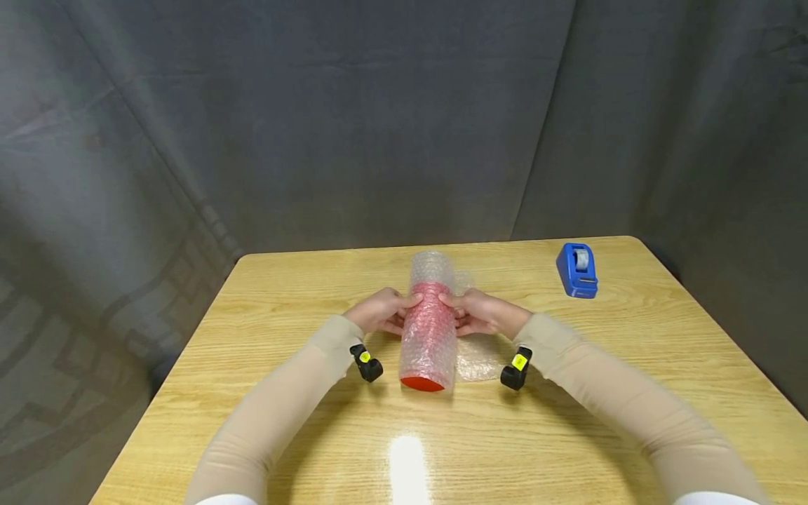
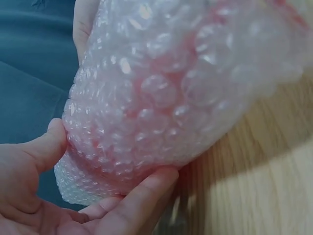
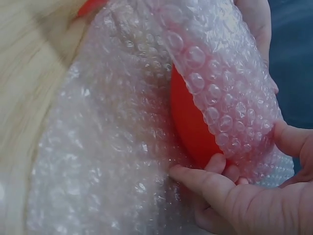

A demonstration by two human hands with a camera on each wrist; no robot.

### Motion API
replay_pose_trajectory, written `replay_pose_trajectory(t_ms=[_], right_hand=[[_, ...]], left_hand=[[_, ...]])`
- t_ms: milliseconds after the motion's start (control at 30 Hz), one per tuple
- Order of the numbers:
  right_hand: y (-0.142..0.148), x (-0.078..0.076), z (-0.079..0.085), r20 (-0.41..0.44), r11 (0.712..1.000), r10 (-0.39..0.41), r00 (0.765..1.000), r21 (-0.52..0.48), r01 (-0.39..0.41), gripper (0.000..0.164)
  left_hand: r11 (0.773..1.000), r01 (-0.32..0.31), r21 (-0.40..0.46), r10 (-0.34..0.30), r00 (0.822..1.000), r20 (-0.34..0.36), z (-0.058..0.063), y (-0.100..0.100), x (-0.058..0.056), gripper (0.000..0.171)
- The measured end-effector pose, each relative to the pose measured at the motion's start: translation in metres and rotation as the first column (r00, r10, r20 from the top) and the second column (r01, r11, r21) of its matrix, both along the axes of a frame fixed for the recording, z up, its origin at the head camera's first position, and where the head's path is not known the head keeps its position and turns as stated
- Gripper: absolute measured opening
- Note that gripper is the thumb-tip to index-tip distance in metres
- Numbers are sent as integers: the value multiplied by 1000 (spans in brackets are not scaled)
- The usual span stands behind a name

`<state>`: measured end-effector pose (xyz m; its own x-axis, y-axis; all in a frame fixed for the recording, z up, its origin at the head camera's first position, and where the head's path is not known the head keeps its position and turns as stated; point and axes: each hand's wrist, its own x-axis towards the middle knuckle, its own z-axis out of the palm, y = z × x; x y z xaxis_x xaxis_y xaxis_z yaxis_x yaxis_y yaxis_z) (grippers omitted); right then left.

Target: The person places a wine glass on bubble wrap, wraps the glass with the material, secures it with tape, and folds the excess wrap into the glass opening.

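A red object (image 3: 188, 122), its exact kind hidden, lies rolled inside clear bubble wrap (image 1: 431, 344) at the middle of the table. Its red end shows at the near opening of the roll. From the left, my left hand (image 1: 386, 310) holds the roll, thumb on top and fingers low along its side, as the left wrist view shows. Opposite, my right hand (image 1: 477, 313) grips the wrap's loose upper edge with its thumb outside and fingertips tucked beneath, by the red surface. A flat stretch of wrap (image 3: 98, 166) extends from under the roll to the right.
A blue tape dispenser (image 1: 577, 271) with a roll of tape stands at the back right of the wooden table (image 1: 303, 435). Grey cloth (image 1: 379, 126) hangs behind the table and at both sides.
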<state>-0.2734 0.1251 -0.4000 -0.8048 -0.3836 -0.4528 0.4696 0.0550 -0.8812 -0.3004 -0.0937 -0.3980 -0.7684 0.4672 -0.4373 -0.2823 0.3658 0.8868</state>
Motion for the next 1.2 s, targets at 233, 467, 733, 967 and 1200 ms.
replay_pose_trajectory(t_ms=[233, 467, 733, 967, 1200], right_hand=[[-4, -2, -4, 12, 999, -1, 1000, -50, 2, 27], [7, -2, -7, 53, 994, 12, 999, -111, -6, 19], [16, -1, -7, 107, 989, 11, 994, -150, 5, 22], [19, -4, -8, 86, 995, 27, 996, -101, -19, 25], [21, -5, -2, -21, 987, 27, 999, 158, -23, 19]], left_hand=[[999, 5, -36, -6, 1000, -30, 5, -3, 0, 35], [993, 7, -115, -20, 994, -107, 16, 11, 7, 46], [984, -26, -175, -8, 982, -187, 22, 27, 11, 53], [980, -34, -194, -4, 982, -190, 22, 28, 10, 56], [975, -37, -219, -8, 980, -200, 22, 27, 11, 55]])
